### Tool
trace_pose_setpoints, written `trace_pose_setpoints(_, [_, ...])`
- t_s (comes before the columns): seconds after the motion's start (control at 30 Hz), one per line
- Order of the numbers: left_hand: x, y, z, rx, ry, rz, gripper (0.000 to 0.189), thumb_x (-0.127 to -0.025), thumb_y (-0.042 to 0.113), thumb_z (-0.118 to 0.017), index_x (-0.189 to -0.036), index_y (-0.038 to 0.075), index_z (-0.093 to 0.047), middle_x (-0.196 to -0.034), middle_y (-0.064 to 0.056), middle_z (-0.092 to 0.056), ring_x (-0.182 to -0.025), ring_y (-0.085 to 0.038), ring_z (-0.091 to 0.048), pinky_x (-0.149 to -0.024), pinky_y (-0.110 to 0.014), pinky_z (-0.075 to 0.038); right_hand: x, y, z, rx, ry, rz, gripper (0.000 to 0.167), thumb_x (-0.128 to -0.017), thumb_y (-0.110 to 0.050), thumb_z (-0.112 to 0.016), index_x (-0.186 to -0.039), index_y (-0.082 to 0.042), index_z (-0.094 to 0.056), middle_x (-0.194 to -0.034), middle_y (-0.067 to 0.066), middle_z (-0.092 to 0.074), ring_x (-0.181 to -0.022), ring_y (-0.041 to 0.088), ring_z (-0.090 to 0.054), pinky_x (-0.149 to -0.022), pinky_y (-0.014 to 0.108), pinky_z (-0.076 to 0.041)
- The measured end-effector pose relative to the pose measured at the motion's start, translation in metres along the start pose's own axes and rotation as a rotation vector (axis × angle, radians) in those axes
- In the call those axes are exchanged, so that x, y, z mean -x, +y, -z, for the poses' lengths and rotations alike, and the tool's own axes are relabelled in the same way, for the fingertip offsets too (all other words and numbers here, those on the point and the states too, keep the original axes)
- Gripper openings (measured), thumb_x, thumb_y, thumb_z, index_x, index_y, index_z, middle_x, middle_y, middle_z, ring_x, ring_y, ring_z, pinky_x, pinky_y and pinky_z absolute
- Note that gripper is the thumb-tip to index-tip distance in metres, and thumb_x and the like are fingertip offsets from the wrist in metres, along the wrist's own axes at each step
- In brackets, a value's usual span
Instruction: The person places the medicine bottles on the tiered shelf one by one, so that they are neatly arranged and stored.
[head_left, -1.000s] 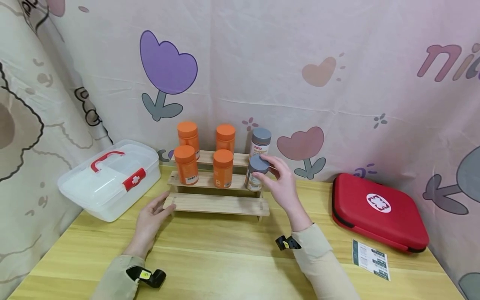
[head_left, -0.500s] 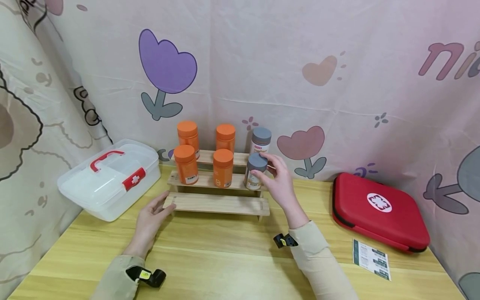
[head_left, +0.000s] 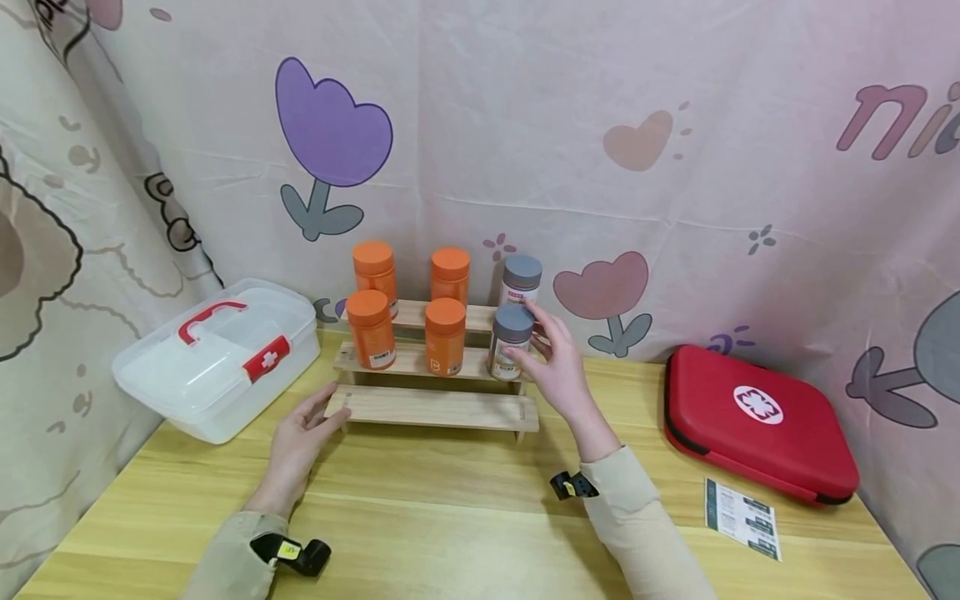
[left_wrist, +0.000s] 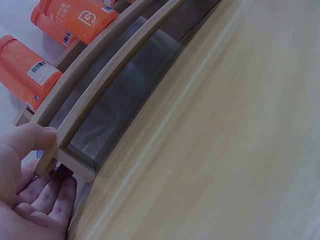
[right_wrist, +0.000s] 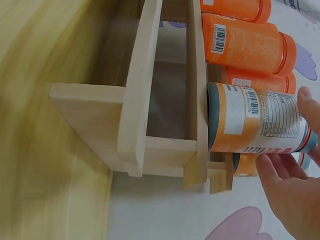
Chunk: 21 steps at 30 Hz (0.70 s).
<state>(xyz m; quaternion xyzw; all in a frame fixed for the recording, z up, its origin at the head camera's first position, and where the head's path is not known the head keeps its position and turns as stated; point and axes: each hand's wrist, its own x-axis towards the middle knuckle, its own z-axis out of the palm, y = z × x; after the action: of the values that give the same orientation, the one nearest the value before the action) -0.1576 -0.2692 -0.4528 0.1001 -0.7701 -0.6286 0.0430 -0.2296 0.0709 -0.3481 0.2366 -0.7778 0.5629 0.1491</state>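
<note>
A three-tier wooden rack (head_left: 435,408) stands on the table against the curtain. My left hand (head_left: 300,442) holds the left end of its lowest tier; in the left wrist view the thumb (left_wrist: 37,135) lies over the board and the fingers curl beneath. At the right end of the middle tier stands an upright supplement bottle (head_left: 513,325) with a grey lid. My right hand (head_left: 562,375) is around it, thumb in front and fingers at its right side. In the right wrist view its label (right_wrist: 270,120) shows. Another grey-lidded bottle (head_left: 522,275) stands behind on the top tier.
Two orange bottles stand on the middle tier, one of them (head_left: 446,337) central, and two more on the top tier. A clear first-aid box (head_left: 217,358) is at the left. On the right lie a red zip case (head_left: 757,425) and a printed card (head_left: 742,518).
The grey-lidded bottle has shifted slightly left and back on the middle tier. My right index finger has moved from the lid's edge to its right side. The left hand stays still.
</note>
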Motion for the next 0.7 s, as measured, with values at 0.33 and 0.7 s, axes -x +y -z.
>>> trace_pose_setpoints(0.33, [0.000,0.001,0.000,0.005,-0.008,-0.008,0.071,-0.092,0.036,-0.064,-0.150,0.012,-0.031,-0.155,-0.011,-0.024,-0.135,-0.031,-0.033,-0.092,-0.015,-0.041,0.012,0.030,0.019,0.046,-0.031,-0.002,0.074,-0.083,-0.014,-0.076,-0.146,-0.010,-0.038,-0.137,0.013,-0.044,-0.124,0.027,-0.046,-0.103,0.034,-0.039])
trace_pose_setpoints(0.7, [0.001,-0.003,-0.001,-0.008,0.030,-0.012,0.068,-0.092,0.040,-0.062,-0.148,0.011,-0.036,-0.153,-0.007,-0.030,-0.134,-0.025,-0.036,-0.100,-0.024,-0.039,0.032,0.046,0.054,0.289,-0.091,-0.031,0.056,-0.086,-0.023,-0.073,-0.135,-0.006,-0.051,-0.135,0.012,-0.045,-0.123,0.029,-0.044,-0.103,0.045,-0.037])
